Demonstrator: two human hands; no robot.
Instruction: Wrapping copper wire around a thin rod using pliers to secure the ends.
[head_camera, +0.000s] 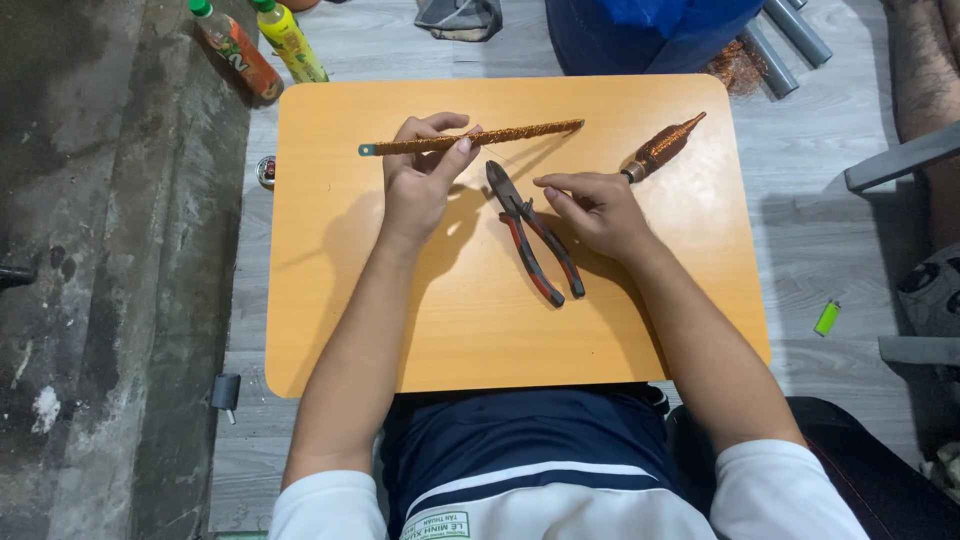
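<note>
Head view: nearest lie the pliers (533, 235) on the small orange table (330, 330), handles toward the person, jaws pointing away. The right hand (590, 208) rests just beside them, fingers loosely curled around nothing, fingertips near the handles. The left hand (420, 175) pinches a long rod wound with copper wire (470, 140), lifted level over the tabletop. Farther right lies a copper-wound spindle (662, 147). The winding looks finished; gripping the pliers would take a short reach left.
</note>
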